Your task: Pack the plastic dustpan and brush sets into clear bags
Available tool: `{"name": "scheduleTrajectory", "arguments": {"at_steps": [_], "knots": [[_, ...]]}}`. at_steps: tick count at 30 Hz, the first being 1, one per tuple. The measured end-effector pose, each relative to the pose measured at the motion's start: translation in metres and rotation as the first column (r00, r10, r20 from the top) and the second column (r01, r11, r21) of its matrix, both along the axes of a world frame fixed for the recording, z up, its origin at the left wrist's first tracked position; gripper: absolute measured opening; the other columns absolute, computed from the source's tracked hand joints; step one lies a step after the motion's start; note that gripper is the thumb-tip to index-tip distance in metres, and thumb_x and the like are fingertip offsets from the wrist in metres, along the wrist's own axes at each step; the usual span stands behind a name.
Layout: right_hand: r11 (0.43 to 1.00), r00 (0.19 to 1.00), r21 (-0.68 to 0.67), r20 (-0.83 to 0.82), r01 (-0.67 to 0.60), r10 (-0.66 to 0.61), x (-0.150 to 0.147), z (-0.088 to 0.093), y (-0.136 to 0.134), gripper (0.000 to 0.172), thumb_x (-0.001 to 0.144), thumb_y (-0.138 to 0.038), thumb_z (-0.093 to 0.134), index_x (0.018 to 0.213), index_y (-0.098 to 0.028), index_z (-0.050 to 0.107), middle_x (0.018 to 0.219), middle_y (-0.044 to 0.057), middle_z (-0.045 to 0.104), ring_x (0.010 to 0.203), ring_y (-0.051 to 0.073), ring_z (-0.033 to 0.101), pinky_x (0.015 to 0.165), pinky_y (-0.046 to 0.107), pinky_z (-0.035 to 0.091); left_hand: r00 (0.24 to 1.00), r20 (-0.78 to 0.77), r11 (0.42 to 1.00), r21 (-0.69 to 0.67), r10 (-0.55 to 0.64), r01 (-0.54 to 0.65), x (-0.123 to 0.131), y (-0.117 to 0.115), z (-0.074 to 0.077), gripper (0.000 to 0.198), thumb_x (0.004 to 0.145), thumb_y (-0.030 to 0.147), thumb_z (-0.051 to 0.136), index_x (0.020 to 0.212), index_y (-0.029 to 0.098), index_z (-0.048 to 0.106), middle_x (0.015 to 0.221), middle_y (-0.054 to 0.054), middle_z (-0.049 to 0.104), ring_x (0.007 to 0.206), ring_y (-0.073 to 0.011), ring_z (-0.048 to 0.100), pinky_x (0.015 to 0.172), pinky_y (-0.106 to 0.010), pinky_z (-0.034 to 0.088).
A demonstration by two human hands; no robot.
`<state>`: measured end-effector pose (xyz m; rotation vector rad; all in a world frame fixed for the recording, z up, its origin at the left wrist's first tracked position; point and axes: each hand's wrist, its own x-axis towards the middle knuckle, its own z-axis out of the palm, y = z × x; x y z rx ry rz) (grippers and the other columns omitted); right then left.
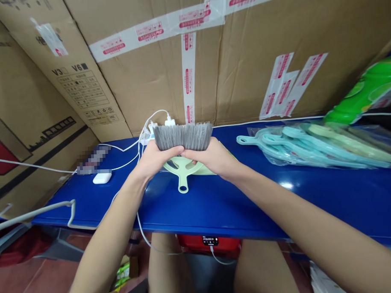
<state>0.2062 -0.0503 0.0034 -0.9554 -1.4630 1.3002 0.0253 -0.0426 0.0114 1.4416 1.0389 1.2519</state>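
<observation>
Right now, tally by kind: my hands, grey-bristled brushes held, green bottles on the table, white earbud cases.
Left hand and right hand: 2
Grey-bristled brush: 1
Green bottle: 1
White earbud case: 1
Total: 5

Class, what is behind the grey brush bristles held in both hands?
A white plug and taped cardboard show above the grey brush bristles; whatever lies directly behind them on the blue table is covered.
</observation>
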Motion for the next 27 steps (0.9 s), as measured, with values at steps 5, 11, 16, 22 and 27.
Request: {"name": "scheduleTrajectory", "arguments": {"at_steps": [5, 11, 16, 22, 27], "knots": [[1.0, 1.0, -0.011, 0.007, 0.009, -0.009, -0.0001, 0.0013, -0.0011, 0.025, 0.071, -0.03, 0.082, 0.088, -0.014, 0.073, 0.081, 0.004, 0.07, 0.072, 0.012, 0.06, 0.061, 0.024, 0.05, 1.0, 0.009, 1.0, -0.001, 0.016, -0.016, 0.0021, 0.0001, 0.0002, 0.054, 0.052, 0.041, 0.102, 0.093, 0.013, 0.08, 0.095, -0.009, 0.082, 0.086, -0.0193, 0.075, 0.077, -0.028, 0.064], [1.0, 0.999, -0.011, -0.049, 0.007, -0.008, -0.0019, -0.0008, 0.0005, 0.028, 0.07, -0.029, 0.082, 0.092, -0.014, 0.075, 0.086, 0.004, 0.072, 0.074, 0.012, 0.062, 0.06, 0.023, 0.052, 0.999, 0.017, 0.999, 0.006, 0.033, -0.033, 0.0011, 0.002, -0.0006, 0.048, 0.051, 0.037, 0.101, 0.087, 0.013, 0.08, 0.09, -0.007, 0.081, 0.079, -0.0151, 0.072, 0.072, -0.024, 0.062], [1.0, 0.997, 0.009, -0.071, -0.024, 0.024, -0.0017, -0.0039, 0.0026, 0.033, 0.069, -0.034, 0.084, 0.095, -0.015, 0.077, 0.093, 0.006, 0.074, 0.079, 0.013, 0.064, 0.062, 0.024, 0.055, 0.999, 0.004, 0.999, 0.031, 0.038, -0.038, 0.0, 0.0005, 0.0004, 0.039, 0.059, 0.035, 0.094, 0.088, 0.013, 0.08, 0.092, -0.007, 0.081, 0.079, -0.0145, 0.072, 0.074, -0.025, 0.061], [1.0, 0.997, 0.01, -0.075, -0.02, 0.021, -0.0011, -0.0032, 0.0028, 0.034, 0.068, -0.035, 0.083, 0.094, -0.014, 0.077, 0.092, 0.006, 0.074, 0.078, 0.013, 0.064, 0.061, 0.025, 0.054, 0.999, 0.0, 0.999, 0.028, 0.046, -0.046, -0.0002, 0.0011, 0.0013, 0.04, 0.056, 0.035, 0.095, 0.086, 0.013, 0.08, 0.09, -0.007, 0.081, 0.079, -0.0151, 0.073, 0.072, -0.024, 0.061], [1.0, 0.998, -0.022, -0.06, 0.007, -0.008, -0.0017, -0.0008, 0.0005, 0.031, 0.069, -0.033, 0.083, 0.092, -0.014, 0.077, 0.089, 0.006, 0.074, 0.073, 0.012, 0.063, 0.063, 0.025, 0.055, 0.999, -0.005, 0.998, 0.036, 0.042, -0.042, 0.0002, 0.0019, 0.0001, 0.04, 0.057, 0.036, 0.096, 0.086, 0.013, 0.08, 0.09, -0.008, 0.081, 0.08, -0.0164, 0.073, 0.072, -0.025, 0.062]]}}
